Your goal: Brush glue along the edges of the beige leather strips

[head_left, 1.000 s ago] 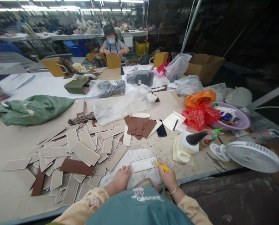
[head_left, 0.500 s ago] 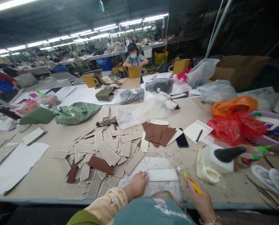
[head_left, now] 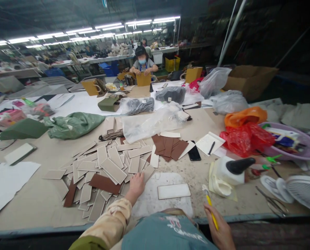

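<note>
Left hand [head_left: 135,185] on flat rectangular card pieces [head_left: 110,166]; right hand [head_left: 221,231] grips yellow brush [head_left: 211,205].

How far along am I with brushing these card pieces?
Looks done: one pale piece lies on the white work sheet, apart from both hands. In hand: the right hand holds a yellow-handled brush, and the left hand rests on the heap of grey and brown pieces. Left: that heap is large, so probably most of it.

White print on the teal apron [head_left: 168,231], just below the pale card [head_left: 174,191], was too blurred to read. Notepad [head_left: 208,143] beyond the card showed no legible writing. No other text readable.
</note>
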Demonstrator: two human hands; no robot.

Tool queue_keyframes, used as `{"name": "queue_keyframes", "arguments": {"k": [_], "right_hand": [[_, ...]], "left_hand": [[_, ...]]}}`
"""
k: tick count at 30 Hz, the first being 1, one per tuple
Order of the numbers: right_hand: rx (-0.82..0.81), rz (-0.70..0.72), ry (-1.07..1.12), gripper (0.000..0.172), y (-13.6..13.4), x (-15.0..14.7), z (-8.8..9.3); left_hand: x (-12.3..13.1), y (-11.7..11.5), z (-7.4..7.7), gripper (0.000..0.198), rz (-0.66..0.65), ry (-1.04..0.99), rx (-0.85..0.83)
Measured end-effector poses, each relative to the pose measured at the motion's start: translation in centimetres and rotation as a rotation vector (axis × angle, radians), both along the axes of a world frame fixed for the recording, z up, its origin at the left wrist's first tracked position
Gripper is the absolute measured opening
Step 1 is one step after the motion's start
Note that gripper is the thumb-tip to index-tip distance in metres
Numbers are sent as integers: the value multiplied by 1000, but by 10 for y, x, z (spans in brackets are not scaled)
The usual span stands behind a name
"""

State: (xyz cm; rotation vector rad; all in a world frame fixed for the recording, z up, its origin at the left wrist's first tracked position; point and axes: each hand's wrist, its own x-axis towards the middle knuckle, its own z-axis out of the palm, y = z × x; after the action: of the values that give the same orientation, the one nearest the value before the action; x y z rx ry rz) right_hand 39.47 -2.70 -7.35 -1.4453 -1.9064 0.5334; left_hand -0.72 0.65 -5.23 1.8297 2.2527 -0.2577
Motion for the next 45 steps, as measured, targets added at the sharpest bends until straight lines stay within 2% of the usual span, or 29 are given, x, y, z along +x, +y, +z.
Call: {"name": "queue_keyframes", "arguments": {"k": [10,14,17,22,25,28,30,34,36,40,45], "right_hand": [[30,88,23,26,3,-20,12],[4,135,59,26,5,-22,11],[-28,187,87,28,11,-26,14],[-119,171,122,24,31,-54,33],[-158,148,135,24,41,-74,41],[-165,137,122,24,45,-83,41],[-173,130,117,25,44,-80,37],[-198,72,100,25,43,-63,27],[-215,27,88,25,45,-54,21],[-252,-10,75,25,51,-47,12],[-291,5,70,27,58,-54,6]], "left_hand": [[1,-11,-3,39,52,-31,108],[0,-15,4,40,36,-84,190],[7,-20,14,45,-100,-190,249],[42,-26,27,40,-496,-523,428],[63,-26,26,33,-594,-610,426],[72,-24,21,32,-678,-650,401],[69,-26,14,35,-681,-662,382],[48,-36,-5,30,-439,-616,336],[37,-43,-16,26,-380,-595,288],[28,-51,-32,24,-403,-589,185],[36,-47,-38,26,-456,-576,84]]}}
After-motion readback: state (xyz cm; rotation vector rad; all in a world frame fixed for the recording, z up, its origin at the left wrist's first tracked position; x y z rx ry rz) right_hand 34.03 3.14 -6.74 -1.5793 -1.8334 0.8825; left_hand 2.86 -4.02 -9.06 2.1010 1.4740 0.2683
